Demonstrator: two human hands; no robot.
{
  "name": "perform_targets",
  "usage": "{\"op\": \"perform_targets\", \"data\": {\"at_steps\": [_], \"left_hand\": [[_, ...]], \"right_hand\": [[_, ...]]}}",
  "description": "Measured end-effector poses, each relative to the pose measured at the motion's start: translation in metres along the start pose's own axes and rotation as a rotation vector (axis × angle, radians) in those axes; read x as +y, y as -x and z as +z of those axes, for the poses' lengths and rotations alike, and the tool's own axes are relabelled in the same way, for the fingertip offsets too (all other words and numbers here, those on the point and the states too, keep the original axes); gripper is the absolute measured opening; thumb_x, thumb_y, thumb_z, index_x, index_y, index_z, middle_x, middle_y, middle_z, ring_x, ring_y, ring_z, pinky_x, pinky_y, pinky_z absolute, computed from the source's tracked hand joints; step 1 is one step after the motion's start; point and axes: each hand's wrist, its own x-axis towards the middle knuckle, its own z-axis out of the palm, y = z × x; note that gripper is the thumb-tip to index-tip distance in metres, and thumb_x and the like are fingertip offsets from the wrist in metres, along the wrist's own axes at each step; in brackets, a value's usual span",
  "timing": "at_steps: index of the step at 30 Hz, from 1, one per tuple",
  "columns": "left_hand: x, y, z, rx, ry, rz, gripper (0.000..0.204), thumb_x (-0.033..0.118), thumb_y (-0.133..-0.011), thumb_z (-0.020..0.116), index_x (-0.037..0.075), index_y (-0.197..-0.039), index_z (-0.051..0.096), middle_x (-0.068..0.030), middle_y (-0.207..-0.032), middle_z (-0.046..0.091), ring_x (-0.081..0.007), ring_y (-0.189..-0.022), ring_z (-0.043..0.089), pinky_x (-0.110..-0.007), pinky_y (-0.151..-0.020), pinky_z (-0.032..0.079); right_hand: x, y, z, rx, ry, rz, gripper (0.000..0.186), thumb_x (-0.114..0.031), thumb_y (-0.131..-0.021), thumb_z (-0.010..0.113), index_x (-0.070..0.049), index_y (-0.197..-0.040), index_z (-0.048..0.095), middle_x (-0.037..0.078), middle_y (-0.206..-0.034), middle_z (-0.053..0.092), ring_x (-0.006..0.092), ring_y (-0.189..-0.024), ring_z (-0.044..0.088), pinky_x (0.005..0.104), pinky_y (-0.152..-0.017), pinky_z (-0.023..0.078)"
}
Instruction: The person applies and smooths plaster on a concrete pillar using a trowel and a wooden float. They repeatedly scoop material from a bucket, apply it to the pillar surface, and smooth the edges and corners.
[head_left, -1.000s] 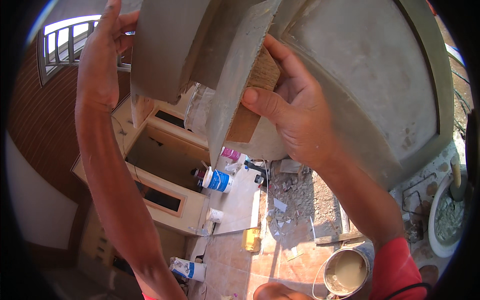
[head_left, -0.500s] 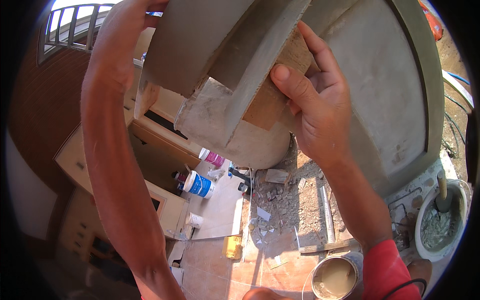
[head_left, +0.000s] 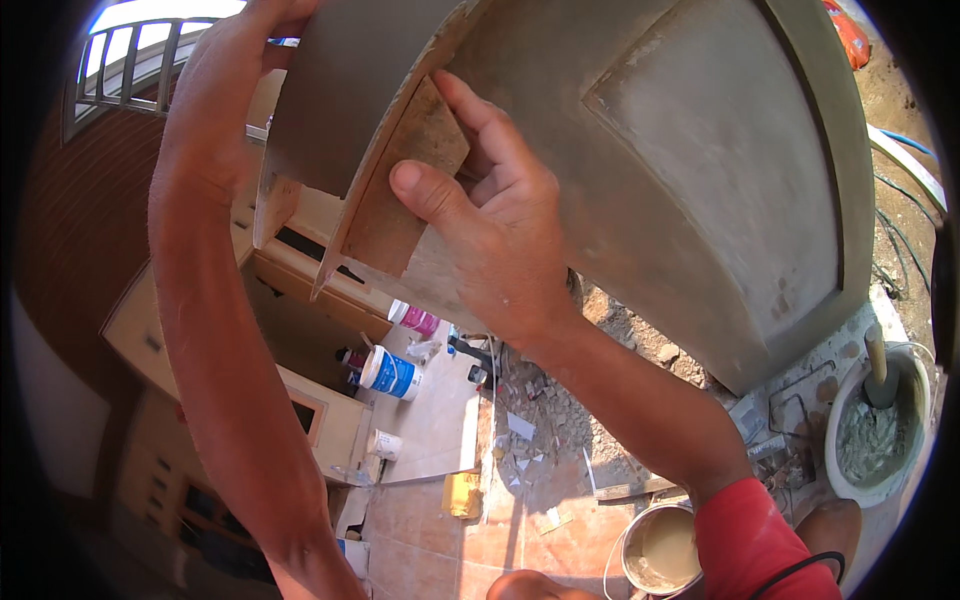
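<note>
My right hand [head_left: 500, 220] grips the wooden handle block of a thin plastering float [head_left: 405, 175], thumb on the near side and fingers behind. The float is tilted steeply, its curved edge towards me. It stands before a smooth grey plastered surface. At the upper left, my raised left hand [head_left: 275, 35] is by the edge of a grey panel [head_left: 340, 95]. The top of the picture cuts off part of that hand, so I cannot tell its grip. A large grey plastered panel [head_left: 730, 180] with a raised border fills the upper right.
A white bucket [head_left: 880, 430] of grey mortar with a trowel stands at the lower right. Nearer is a bucket [head_left: 662, 550] of murky liquid. A blue-and-white tub [head_left: 390, 373], a yellow block [head_left: 462, 495] and broken rubble [head_left: 540, 400] lie below. Cabinets [head_left: 300, 400] line the left.
My right hand has moved left with the float and turned it, so more of the handle block shows. The left arm has shifted only slightly left.
</note>
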Motion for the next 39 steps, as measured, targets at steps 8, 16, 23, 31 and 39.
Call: {"op": "perform_targets", "data": {"at_steps": [8, 16, 23, 31, 39], "left_hand": [[-0.021, -0.019, 0.005, 0.175, 0.092, -0.072, 0.06, 0.055, -0.099, 0.052, 0.001, -0.122, 0.065, -0.0123, -0.113, 0.066, -0.0242, -0.108, 0.056, -0.041, -0.098, 0.038], [-0.071, -0.05, -0.028, -0.046, 0.006, 0.148, 0.064, 0.058, -0.101, 0.044, 0.01, -0.142, 0.058, -0.0125, -0.137, 0.059, -0.0275, -0.122, 0.055, -0.046, -0.114, 0.03], [-0.075, -0.058, -0.038, -0.08, -0.102, 0.085, 0.066, 0.057, -0.103, 0.043, 0.003, -0.137, 0.059, -0.0106, -0.127, 0.064, -0.0218, -0.112, 0.059, -0.042, -0.111, 0.032], [-0.07, -0.058, -0.041, -0.174, -0.052, 0.034, 0.069, 0.057, -0.103, 0.044, -0.002, -0.135, 0.059, -0.0116, -0.123, 0.066, -0.0215, -0.11, 0.059, -0.042, -0.108, 0.034], [-0.074, -0.06, -0.039, -0.161, 0.09, 0.088, 0.066, 0.055, -0.103, 0.044, 0.0, -0.138, 0.057, -0.0132, -0.127, 0.065, -0.0231, -0.112, 0.06, -0.043, -0.108, 0.035]], "right_hand": [[-0.008, 0.026, -0.019, -0.004, -0.114, -0.077, 0.062, -0.004, -0.092, 0.066, 0.004, -0.148, 0.041, 0.014, -0.131, 0.06, 0.0156, -0.118, 0.059, 0.0301, -0.099, 0.049], [-0.039, -0.029, -0.015, 0.015, 0.022, -0.095, 0.057, -0.004, -0.09, 0.065, 0.006, -0.143, 0.047, 0.019, -0.119, 0.063, 0.0176, -0.112, 0.061, 0.0309, -0.093, 0.05], [0.011, 0.022, -0.004, -0.038, 0.064, 0.151, 0.06, -0.004, -0.094, 0.067, 0.006, -0.148, 0.042, 0.012, -0.13, 0.061, 0.0142, -0.113, 0.06, 0.0284, -0.097, 0.05], [-0.013, -0.026, -0.034, 0.072, -0.061, -0.32, 0.053, -0.004, -0.086, 0.067, 0.008, -0.136, 0.054, 0.02, -0.118, 0.068, 0.0207, -0.102, 0.066, 0.0323, -0.092, 0.05], [0.012, 0.015, 0.003, 0.018, 0.19, -0.078, 0.055, -0.002, -0.09, 0.067, 0.006, -0.142, 0.049, 0.017, -0.125, 0.063, 0.023, -0.113, 0.063, 0.033, -0.098, 0.05]]}}
